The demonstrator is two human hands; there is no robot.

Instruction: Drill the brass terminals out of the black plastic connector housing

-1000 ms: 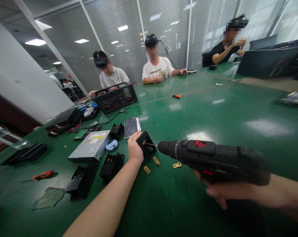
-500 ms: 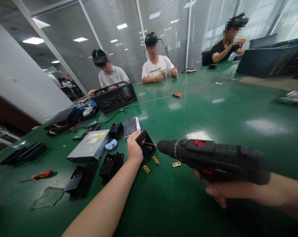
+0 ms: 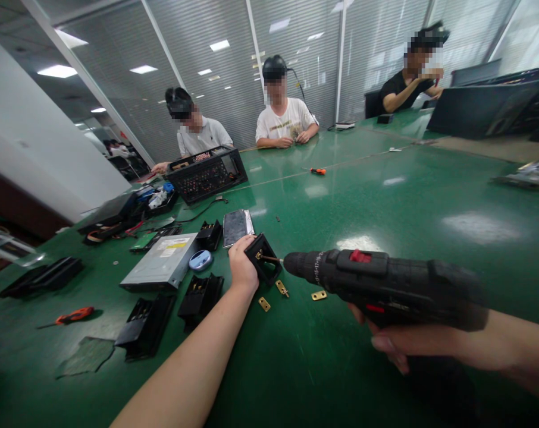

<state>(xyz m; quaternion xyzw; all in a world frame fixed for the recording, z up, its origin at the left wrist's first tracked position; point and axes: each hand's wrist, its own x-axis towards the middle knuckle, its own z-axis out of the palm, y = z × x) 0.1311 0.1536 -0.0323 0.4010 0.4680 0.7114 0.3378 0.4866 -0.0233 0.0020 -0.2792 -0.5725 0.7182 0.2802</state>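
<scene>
Now, left hand (image 3: 243, 266) tight around black bracket (image 3: 270, 275); right hand (image 3: 398, 348) likewise around black-and-red drill (image 3: 385, 288).

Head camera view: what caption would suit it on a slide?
Left hand steadies a small black plastic frame on the green table while the right hand holds a black cordless drill, bit against it.
</scene>
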